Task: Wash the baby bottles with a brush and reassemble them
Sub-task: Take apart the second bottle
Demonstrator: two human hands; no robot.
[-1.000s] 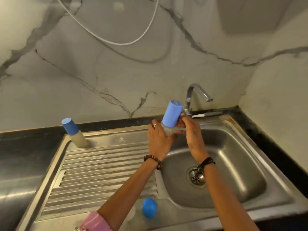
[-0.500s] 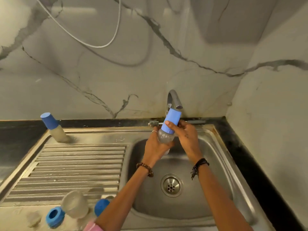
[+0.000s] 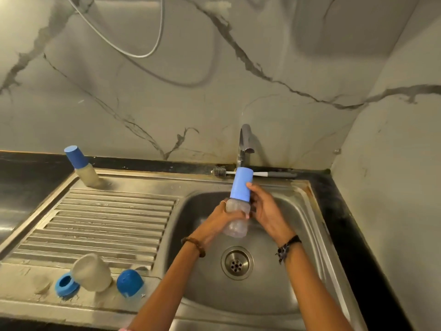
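Observation:
Over the sink basin (image 3: 281, 295) I hold a clear baby bottle (image 3: 236, 223) with a tall blue cap (image 3: 241, 185). My left hand (image 3: 223, 215) grips the bottle's body. My right hand (image 3: 263, 209) holds the cap's lower edge with its fingers curled round it. A bottle brush (image 3: 238, 172) lies on the sink's back ledge behind the cap. A second capped bottle (image 3: 82, 167) stands at the drainboard's far left corner. Near the front edge lie an open bottle body (image 3: 91, 273), a blue ring (image 3: 65, 284) and a blue cap (image 3: 130, 283).
The tap (image 3: 244, 144) rises behind the basin, its spout above the held bottle. The drain (image 3: 237, 263) sits in the basin's middle. The ribbed drainboard (image 3: 107, 223) lies to the left. A marble wall closes the right side, and a cable hangs on the back wall.
The camera has tilted down and shifted, so the loose parts at the front show fully. The held bottle sits slightly lower over the basin, both hands still on it.

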